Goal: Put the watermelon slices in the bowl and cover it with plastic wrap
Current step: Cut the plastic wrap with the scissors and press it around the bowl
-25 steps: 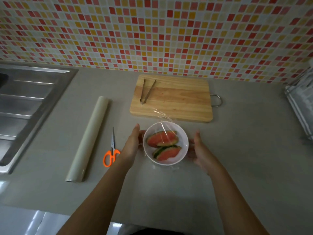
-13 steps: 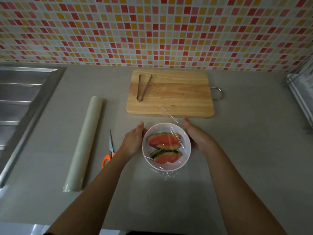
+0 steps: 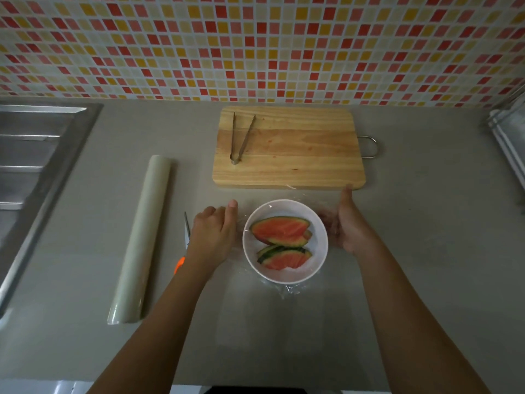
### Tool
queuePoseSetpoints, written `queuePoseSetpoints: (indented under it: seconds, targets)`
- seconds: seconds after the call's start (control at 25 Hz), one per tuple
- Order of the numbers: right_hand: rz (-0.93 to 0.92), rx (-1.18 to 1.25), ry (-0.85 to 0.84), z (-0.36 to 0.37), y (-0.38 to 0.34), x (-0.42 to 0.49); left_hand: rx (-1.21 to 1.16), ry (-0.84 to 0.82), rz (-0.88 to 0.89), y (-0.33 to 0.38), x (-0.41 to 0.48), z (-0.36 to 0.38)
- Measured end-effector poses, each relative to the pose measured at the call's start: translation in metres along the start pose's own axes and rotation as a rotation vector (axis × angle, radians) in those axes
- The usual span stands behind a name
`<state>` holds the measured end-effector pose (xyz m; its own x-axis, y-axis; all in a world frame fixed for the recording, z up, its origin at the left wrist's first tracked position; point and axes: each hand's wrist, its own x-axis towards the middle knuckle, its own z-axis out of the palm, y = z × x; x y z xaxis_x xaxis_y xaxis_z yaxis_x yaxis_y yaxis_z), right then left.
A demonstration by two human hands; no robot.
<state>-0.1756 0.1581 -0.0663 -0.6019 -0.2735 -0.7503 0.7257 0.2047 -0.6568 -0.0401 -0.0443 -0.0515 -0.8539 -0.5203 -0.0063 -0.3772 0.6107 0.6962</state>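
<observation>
A white bowl stands on the grey counter in front of the cutting board. Two watermelon slices lie in it, rinds showing green. Clear plastic wrap is stretched over the bowl and bunches on the counter at its near side. My left hand rests against the bowl's left side, fingers curled down on the wrap. My right hand is at the bowl's right side, palm toward it, holding the wrap's edge out near the board's front edge.
A wooden cutting board with metal tongs lies behind the bowl. The plastic wrap roll and orange-handled scissors are to the left. A steel sink is at far left, a rack at far right.
My right hand moved from the bowl's far rim out to its right side, pulling the wrap. The wrap now lies smoother over the bowl. My left hand stayed at the left side.
</observation>
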Motion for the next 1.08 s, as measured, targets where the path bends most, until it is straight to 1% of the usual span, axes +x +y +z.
queuePoseSetpoints:
  seconds: [0.04,0.12,0.2,0.28,0.36,0.44,0.6,0.8,0.96,1.08]
  targets:
    - [0.021,-0.021,-0.04,-0.002,-0.003,-0.001,-0.034,-0.021,-0.033,0.004,0.005,0.0]
    - [0.055,-0.101,-0.081,-0.002,-0.01,-0.005,-0.142,-0.137,-0.188,0.01,0.011,0.005]
    - [0.066,-0.143,-0.149,0.003,-0.015,-0.008,-0.222,-0.209,-0.27,0.012,0.013,0.014]
    - [0.037,-0.158,-0.177,0.008,-0.018,-0.007,-0.317,-0.216,-0.315,0.014,0.015,0.017]
    - [0.009,-0.144,-0.142,0.014,-0.02,-0.006,-0.447,-0.208,-0.341,0.016,0.019,0.019]
    - [-0.006,-0.062,-0.086,0.018,-0.02,-0.005,-0.481,-0.193,-0.318,0.017,0.021,0.019]
    - [-0.051,0.083,-0.014,0.022,-0.014,-0.008,-0.431,-0.157,-0.231,0.016,0.021,0.02]
    - [-0.086,0.084,0.096,0.03,-0.009,-0.012,-0.388,-0.13,-0.186,0.012,0.021,0.021]
    - [-0.186,0.108,0.085,0.032,-0.008,-0.014,-0.313,-0.083,-0.138,0.008,0.022,0.018]
    - [-0.205,0.12,0.073,0.034,-0.01,-0.021,-0.298,-0.077,-0.129,0.008,0.023,0.017]
